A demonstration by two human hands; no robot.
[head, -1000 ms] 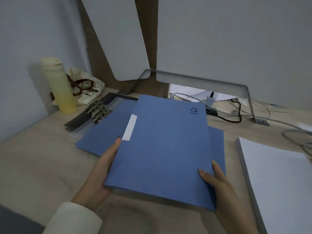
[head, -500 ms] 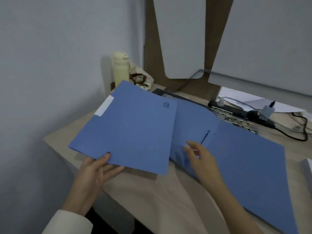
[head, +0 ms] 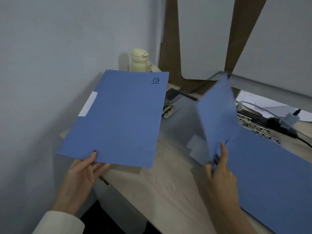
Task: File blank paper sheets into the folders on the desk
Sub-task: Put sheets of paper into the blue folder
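Observation:
My left hand (head: pixel 81 178) grips the near edge of a closed blue folder (head: pixel 116 119) with a white label and a small logo, holding it over the desk's left corner. My right hand (head: pixel 221 173) pinches the near edge of the front cover (head: pixel 216 115) of a second blue folder, lifted almost upright and blurred. That folder's back half (head: pixel 273 179) lies flat on the wooden desk (head: pixel 168 186) to the right. No stack of blank paper is in view.
A pale yellow bottle (head: pixel 138 61) stands at the back by the wall, partly behind the held folder. Metal binder clips (head: pixel 168 108) and a dark tray lie in the middle. A power strip with cables (head: pixel 273 122) and loose papers lie at the back right.
My left hand has carried the closed folder up and left. My right hand has taken the second folder's cover and swung it up from flat to nearly upright. The view has shifted left.

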